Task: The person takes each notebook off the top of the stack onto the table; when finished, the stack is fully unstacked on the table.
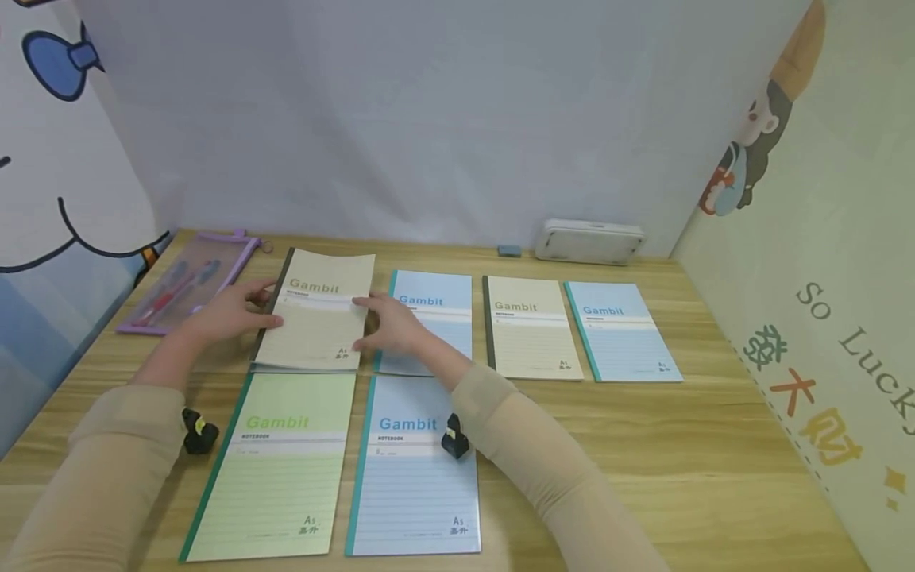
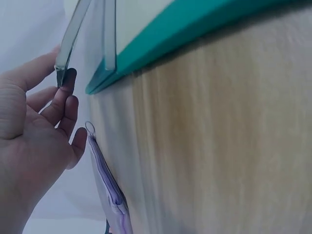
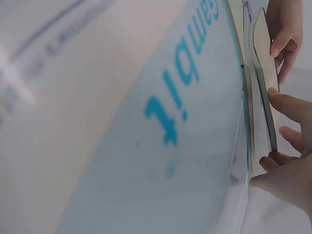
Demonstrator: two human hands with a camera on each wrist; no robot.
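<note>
A cream Gambit notebook [image 1: 314, 334] with a dark spine is held between both hands, at the back left of the table. My left hand [image 1: 232, 314] pinches its spine edge between thumb and fingers. On the opposite edge my right hand [image 1: 393, 322] grips with thumb on the cover and fingers beneath. In the left wrist view the held notebook [image 2: 73, 36] stands clear above the wood. Just in front of it lies a green notebook [image 1: 282, 485]. A blue notebook [image 1: 443, 318] at the back is partly covered by the right hand and forearm.
Another blue notebook [image 1: 415, 508] lies at the front. Farther right are a second cream notebook [image 1: 532, 342] and a blue one [image 1: 625, 345]. A purple-edged mesh pouch [image 1: 182, 282] with pens lies at the left. A white case [image 1: 589, 242] and small blue-grey block [image 1: 509, 251] stand along the back.
</note>
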